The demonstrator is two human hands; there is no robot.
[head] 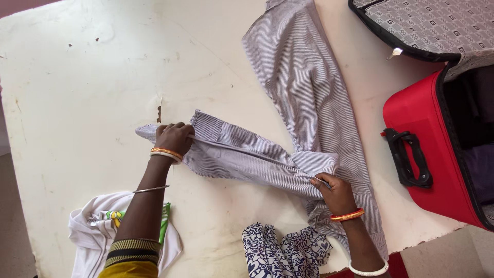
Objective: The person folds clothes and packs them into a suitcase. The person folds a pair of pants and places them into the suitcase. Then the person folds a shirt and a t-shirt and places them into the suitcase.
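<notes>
A red suitcase (432,149) lies open to the right of the right hand (334,193), dark clothing dimly visible inside. Both hands are closed on a striped shirt (303,77) on the pale table (77,77): the left hand (174,138) grips the sleeve's cuff end, the right pinches its shoulder end. The sleeve runs between them; the body stretches away beyond the right hand.

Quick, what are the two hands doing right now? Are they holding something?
Left hand: closed, gripping the sleeve end of the striped shirt.
Right hand: closed, pinching the same shirt where the sleeve meets the body.
</notes>
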